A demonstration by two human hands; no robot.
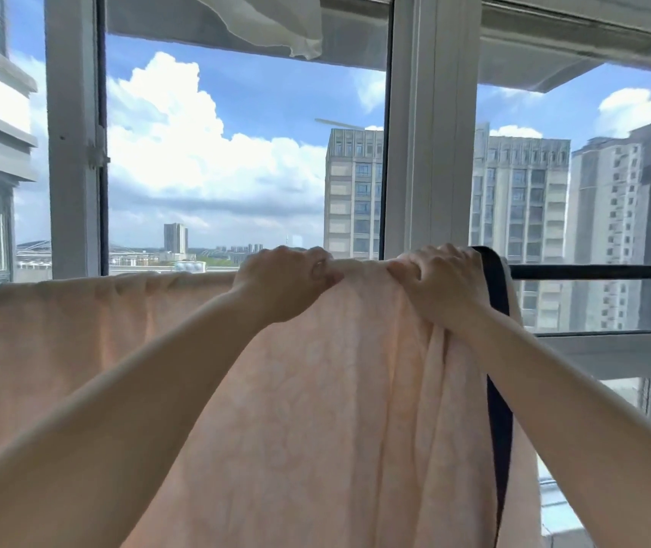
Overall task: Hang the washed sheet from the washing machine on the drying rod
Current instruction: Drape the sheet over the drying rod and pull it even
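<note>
the pale peach sheet (316, 389) hung draped over the dark drying rod (600, 272), which ran level across the lower part of the window. the cloth covered the rod from the left edge of the view to a point right of the middle, where a dark band (498, 350) edged the sheet and ran down its right side. right of that band the rod was bare.

both hands were raised to the top fold of the sheet, close together but not touching. the left hand (284, 278) had its fingers curled round a bunch of the cloth at the rod. the right hand (438, 282) gripped the cloth just beside it, knuckles up, next to the dark band. folds of the sheet fell away beneath the right hand.

behind the rod stood the white window frame (430, 132), with tall buildings (517, 223) and clouded blue sky beyond. a white cloth (276, 21) hung at the top of the view.
</note>
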